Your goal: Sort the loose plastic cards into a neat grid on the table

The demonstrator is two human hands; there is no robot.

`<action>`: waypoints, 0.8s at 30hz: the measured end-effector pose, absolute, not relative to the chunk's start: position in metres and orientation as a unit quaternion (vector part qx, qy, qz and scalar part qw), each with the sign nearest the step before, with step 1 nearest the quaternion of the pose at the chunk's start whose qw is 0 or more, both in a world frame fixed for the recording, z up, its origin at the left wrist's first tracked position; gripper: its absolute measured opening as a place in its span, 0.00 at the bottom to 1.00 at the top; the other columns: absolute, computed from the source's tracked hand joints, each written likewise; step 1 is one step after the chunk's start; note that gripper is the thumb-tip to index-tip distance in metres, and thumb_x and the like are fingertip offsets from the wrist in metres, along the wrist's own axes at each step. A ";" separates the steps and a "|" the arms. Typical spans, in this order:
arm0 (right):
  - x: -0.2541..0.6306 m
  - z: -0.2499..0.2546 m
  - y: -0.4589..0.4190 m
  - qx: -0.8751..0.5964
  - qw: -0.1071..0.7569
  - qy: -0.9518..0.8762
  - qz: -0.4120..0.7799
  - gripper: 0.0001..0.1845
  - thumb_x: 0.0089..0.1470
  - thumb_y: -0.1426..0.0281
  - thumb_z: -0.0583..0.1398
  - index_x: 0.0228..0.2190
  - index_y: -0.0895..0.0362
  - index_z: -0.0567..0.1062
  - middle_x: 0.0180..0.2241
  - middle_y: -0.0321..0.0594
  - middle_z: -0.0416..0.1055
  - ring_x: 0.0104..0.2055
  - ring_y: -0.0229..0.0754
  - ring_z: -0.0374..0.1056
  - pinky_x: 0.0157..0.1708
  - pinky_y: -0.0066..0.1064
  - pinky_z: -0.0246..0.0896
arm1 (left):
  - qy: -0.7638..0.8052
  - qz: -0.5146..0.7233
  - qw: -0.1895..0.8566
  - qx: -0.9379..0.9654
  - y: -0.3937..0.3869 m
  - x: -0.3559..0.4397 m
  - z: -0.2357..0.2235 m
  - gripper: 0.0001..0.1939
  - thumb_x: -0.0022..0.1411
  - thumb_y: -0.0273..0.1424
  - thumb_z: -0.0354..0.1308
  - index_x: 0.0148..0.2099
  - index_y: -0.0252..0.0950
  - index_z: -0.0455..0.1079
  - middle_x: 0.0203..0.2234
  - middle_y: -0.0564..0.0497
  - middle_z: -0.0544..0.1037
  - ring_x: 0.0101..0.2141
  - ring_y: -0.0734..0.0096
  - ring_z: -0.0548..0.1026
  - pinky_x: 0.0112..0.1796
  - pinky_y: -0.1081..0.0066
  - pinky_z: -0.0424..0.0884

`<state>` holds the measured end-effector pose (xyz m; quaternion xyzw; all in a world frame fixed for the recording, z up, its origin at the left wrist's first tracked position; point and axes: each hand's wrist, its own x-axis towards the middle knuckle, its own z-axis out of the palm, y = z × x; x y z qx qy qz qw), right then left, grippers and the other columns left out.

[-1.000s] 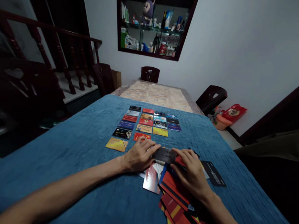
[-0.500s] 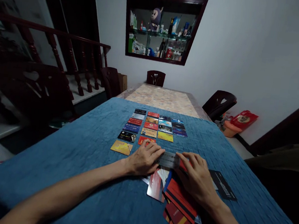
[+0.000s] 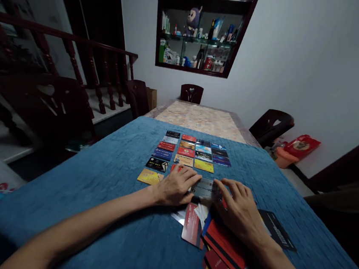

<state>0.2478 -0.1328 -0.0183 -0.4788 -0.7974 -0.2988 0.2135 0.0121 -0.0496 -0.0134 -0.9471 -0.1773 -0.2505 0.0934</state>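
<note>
A grey plastic card (image 3: 205, 188) is gripped at its left end by my left hand (image 3: 178, 185) and at its right end by my right hand (image 3: 236, 207). Both hands have their fingers closed on its edges. Beneath my right hand lies a loose pile of cards, with a red card (image 3: 226, 245) and a pinkish card (image 3: 193, 226) showing. Beyond my hands, several cards are laid flat in columns, among them a yellow card (image 3: 150, 177) and a black card (image 3: 157, 164). My left fingers partly cover a red card at the near end of the second column.
A blue cloth (image 3: 102, 195) covers the near table; the patterned tabletop (image 3: 205, 118) shows beyond it. Chairs (image 3: 191, 93) stand around it. A dark card (image 3: 276, 230) lies right of my right hand. A wall cabinet (image 3: 204, 34) holds bottles and a plush toy.
The view has swung left, so the scene sits further right. My hands still hold the grey card, whose tilt has shifted so its printed face shows lighter. The laid-out cards have not moved.
</note>
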 end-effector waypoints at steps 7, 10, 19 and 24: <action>0.247 -0.008 -0.115 -0.465 0.214 -0.815 -0.273 0.22 0.57 0.72 0.57 0.53 0.60 0.68 0.47 0.53 0.69 0.47 0.53 0.63 0.42 0.41 0.60 | -0.191 -0.248 0.088 -0.946 -0.037 0.006 -0.007 0.26 0.62 0.34 0.55 0.60 0.29 0.61 0.50 0.36 0.72 0.52 0.53 0.68 0.53 0.54 0.61; 0.246 -0.006 -0.102 -0.451 0.226 -0.825 -0.253 0.24 0.57 0.70 0.58 0.56 0.58 0.66 0.48 0.53 0.68 0.47 0.54 0.62 0.40 0.41 0.61 | -0.200 -0.253 0.090 -0.942 -0.030 0.001 -0.006 0.27 0.62 0.34 0.55 0.61 0.28 0.59 0.52 0.35 0.71 0.52 0.52 0.68 0.53 0.53 0.61; 0.236 0.005 -0.050 -0.422 0.238 -0.853 -0.197 0.23 0.57 0.67 0.58 0.54 0.55 0.68 0.47 0.50 0.68 0.48 0.53 0.61 0.42 0.41 0.62 | -0.235 -0.235 0.096 -0.938 0.002 -0.018 0.003 0.29 0.63 0.35 0.55 0.63 0.29 0.58 0.55 0.33 0.68 0.55 0.50 0.66 0.53 0.51 0.60; 0.224 0.012 -0.017 -0.415 0.225 -0.863 -0.179 0.23 0.56 0.66 0.58 0.53 0.58 0.69 0.47 0.51 0.68 0.47 0.52 0.61 0.42 0.40 0.61 | -0.250 -0.214 0.098 -0.939 0.026 -0.030 0.013 0.28 0.63 0.34 0.54 0.63 0.30 0.59 0.54 0.34 0.68 0.55 0.50 0.65 0.52 0.53 0.60</action>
